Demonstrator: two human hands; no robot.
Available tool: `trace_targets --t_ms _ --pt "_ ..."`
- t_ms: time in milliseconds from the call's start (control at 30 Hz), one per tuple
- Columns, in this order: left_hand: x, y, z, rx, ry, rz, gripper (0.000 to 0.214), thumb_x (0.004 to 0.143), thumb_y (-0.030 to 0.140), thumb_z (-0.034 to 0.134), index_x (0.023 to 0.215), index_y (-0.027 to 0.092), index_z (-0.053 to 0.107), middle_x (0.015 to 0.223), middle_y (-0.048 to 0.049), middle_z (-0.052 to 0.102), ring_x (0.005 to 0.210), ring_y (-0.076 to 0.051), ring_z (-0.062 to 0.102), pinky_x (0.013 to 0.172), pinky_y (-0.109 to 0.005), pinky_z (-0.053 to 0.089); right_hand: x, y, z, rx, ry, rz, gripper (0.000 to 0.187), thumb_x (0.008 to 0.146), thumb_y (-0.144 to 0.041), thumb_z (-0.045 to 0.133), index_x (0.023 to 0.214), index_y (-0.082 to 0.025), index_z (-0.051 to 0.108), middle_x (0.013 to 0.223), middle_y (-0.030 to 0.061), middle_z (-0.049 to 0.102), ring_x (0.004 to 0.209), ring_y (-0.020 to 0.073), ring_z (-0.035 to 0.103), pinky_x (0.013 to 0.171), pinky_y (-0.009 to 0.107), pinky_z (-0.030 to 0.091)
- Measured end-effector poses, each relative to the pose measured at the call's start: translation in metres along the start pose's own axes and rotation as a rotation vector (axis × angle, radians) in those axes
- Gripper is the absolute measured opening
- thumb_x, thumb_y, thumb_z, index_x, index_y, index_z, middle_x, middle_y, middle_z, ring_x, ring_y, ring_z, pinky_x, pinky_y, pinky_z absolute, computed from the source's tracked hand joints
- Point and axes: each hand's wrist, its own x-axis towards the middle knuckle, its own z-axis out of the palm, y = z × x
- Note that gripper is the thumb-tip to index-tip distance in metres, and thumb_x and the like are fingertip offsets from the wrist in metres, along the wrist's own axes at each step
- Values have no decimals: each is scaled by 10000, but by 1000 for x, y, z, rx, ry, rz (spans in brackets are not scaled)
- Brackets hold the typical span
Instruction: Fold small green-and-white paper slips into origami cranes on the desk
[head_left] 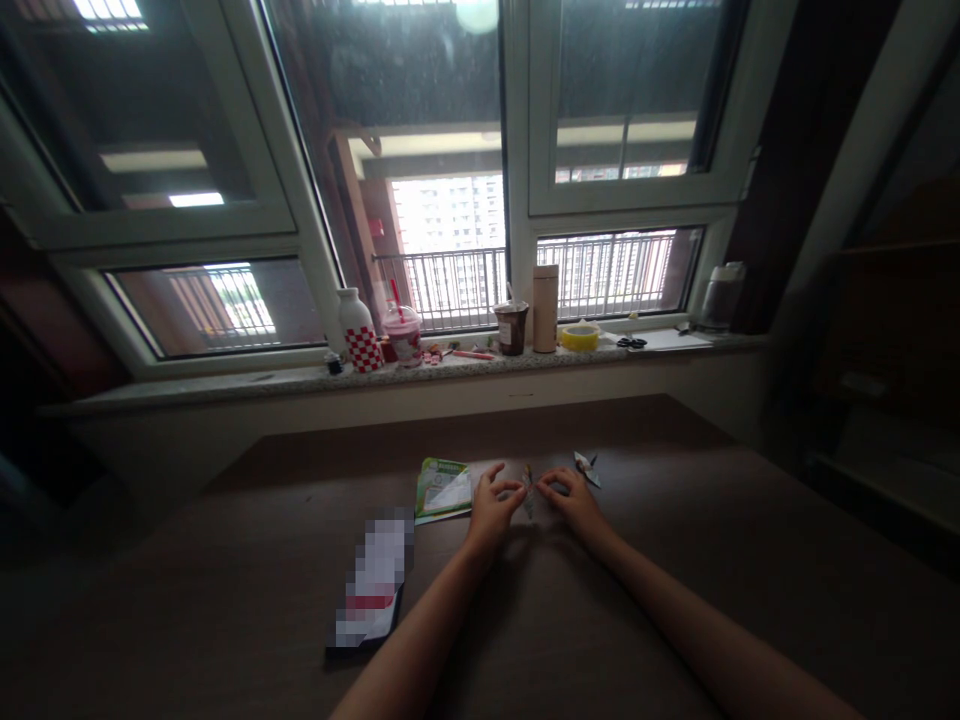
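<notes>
Both my hands rest on a dark wooden table [675, 600] and meet over a small folded paper piece [529, 490]. My left hand [491, 510] pinches its left side with thumb and forefinger. My right hand [574, 500] pinches its right side the same way. The piece is tiny and dim, so its shape is unclear. Another small folded paper figure [587, 467] lies just beyond my right hand. A green and white packet [442, 489] lies flat beside my left hand.
A phone [371, 585] lies at the left of my left forearm. The windowsill [225, 380] carries a red-checked bottle [358, 331], a pink drink cup [403, 335], a dark cup [511, 327], a tall flask [545, 308], yellow tape [579, 337], scissors [631, 342] and a jar [721, 296].
</notes>
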Motion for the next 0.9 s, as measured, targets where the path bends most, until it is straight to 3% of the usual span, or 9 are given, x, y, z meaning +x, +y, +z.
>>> trace_targets --t_ms 200,400,667,900 --pt "1 2 -1 13 -20 -4 96 707 289 770 734 196 765 1365 -117 553 1309 -300 462 1148 -472 302 -2 -2 0 -41 -50 12 206 760 -331 664 914 -253 776 1027 71 670 1099 270 545 1036 434 377" --pt "-2 4 0 32 0 -2 84 697 276 771 739 204 767 1356 -115 559 1302 -293 464 1139 -460 303 -2 -3 2 -24 -48 -1 157 765 -356 687 836 -247 774 1029 76 679 1097 268 555 1035 433 386" --pt "-6 12 -2 66 31 23 123 711 282 742 815 217 748 1267 -103 596 1237 -264 513 1079 -422 371 -3 -7 0 3 13 -42 226 765 -445 667 724 -230 721 953 76 699 1017 254 607 990 421 410" --pt "-18 28 -3 89 46 146 68 734 289 719 782 240 725 1096 -54 656 1118 -235 573 1012 -403 414 -3 -17 -5 59 24 -29 237 738 -416 634 599 -225 622 842 70 706 895 239 645 894 382 464"
